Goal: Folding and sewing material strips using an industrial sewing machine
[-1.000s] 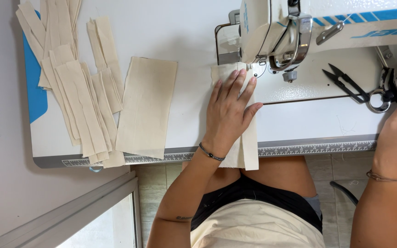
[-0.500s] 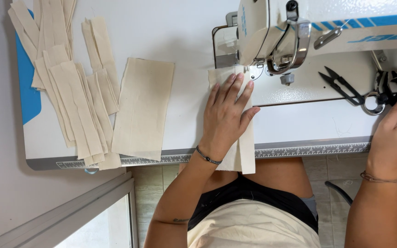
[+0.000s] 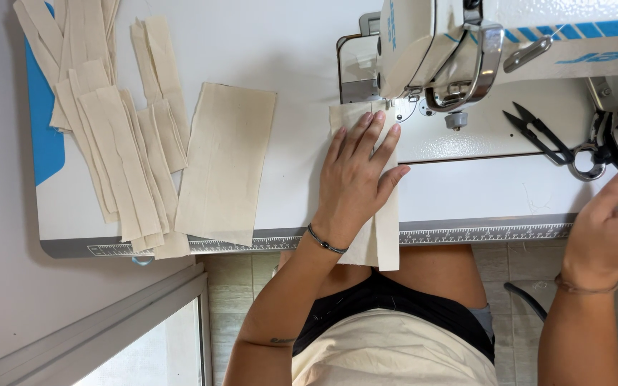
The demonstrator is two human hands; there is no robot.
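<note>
Right hand: the right hand (image 3: pixel 606 232) sits at the near right edge of the white bench (image 3: pixel 481 193). It is now lower and nearer than a second ago, when it reached up toward the black-handled scissors (image 3: pixel 609 143). Its fingers are loosely curled and hold nothing I can see.
Left hand: the left hand (image 3: pixel 355 179) stays flat, fingers spread, pressing the narrow cream fabric strip (image 3: pixel 384 236).
Fabric strip: it has not moved. Its far end lies under the presser foot of the white sewing machine (image 3: pixel 466 43), and its near end hangs over the bench edge.
Meaning: the scissors remain on the bench.
Hidden: the needle is too small to make out, the right fingertips run off-frame, and the scissors are cut off.
</note>
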